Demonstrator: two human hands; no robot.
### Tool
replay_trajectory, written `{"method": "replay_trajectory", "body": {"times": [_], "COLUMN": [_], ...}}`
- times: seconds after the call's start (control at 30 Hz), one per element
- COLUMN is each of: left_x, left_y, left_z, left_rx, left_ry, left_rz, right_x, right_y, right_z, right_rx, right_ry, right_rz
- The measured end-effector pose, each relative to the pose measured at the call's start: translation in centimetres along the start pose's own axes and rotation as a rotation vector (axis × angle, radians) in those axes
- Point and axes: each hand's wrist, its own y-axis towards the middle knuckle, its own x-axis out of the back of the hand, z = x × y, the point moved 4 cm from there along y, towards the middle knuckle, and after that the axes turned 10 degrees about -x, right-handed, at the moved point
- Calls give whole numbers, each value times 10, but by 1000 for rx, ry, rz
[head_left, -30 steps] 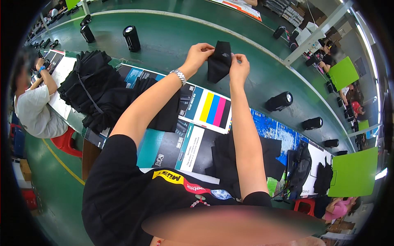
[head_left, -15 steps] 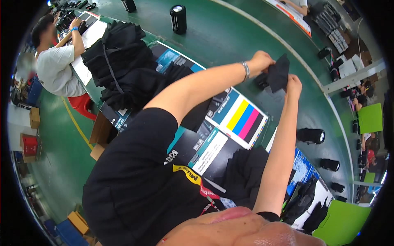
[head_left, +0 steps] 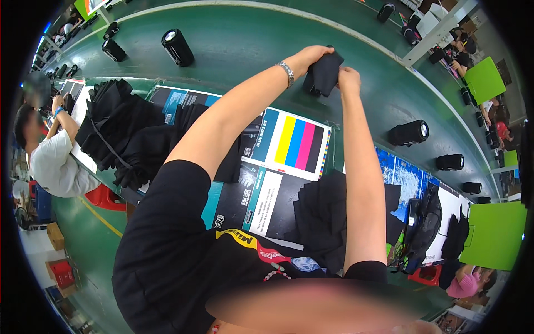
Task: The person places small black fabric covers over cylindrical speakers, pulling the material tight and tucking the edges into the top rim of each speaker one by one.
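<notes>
Over the far side of the green bench, both my arms are stretched out to one piece of black cloth [head_left: 325,73]. My left hand [head_left: 315,55], with a metal bracelet at the wrist, is closed on its upper left edge. On the right edge my right hand [head_left: 349,80] pinches it, fingers together. The cloth hangs folded, its lower end near the bench. A dark shape shows at its lower left; whether that is a speaker behind it I cannot tell. Nearer me lie a fanned stack of black cloth pieces [head_left: 320,214] and a larger black cloth heap [head_left: 119,131] at the left.
Printed sheets with colour bars [head_left: 300,143] cover the near work surface. Black cylindrical speakers stand or lie along the green conveyor, one [head_left: 177,47] at left and another [head_left: 409,132] at right. A co-worker in a white shirt [head_left: 58,158] sits far left. A green panel [head_left: 495,236] is at right.
The view has turned, so the scene is shifted. The black cloth, earlier held spread between my hands, now hangs more folded and narrower. Both hands keep hold of it.
</notes>
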Motion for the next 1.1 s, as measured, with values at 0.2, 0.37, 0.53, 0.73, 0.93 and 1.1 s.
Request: {"method": "replay_trajectory", "body": {"times": [0.2,0.37,0.53,0.73,0.93,1.1], "left_x": [4,25,29,11,-8,-33], "left_y": [24,38,54,40,0,-56], "left_z": [25,73,97,89,34,-23], "left_rx": [10,-157,-630,-1208,-537,-1033], "left_ry": [-148,121,1019,1081,160,1199], "left_rz": [8,-60,-226,-412,-227,30], "right_x": [3,5,4,12,19,38], "right_y": [-1,2,1,4,-14,-47], "right_z": [-13,-23,-48,-59,-47,-23], "right_rx": [-81,-33,90,116,43,312], "right_ry": [253,228,-122,-274,-311,-297], "right_rz": [209,226,56,-2,-96,-321]}}
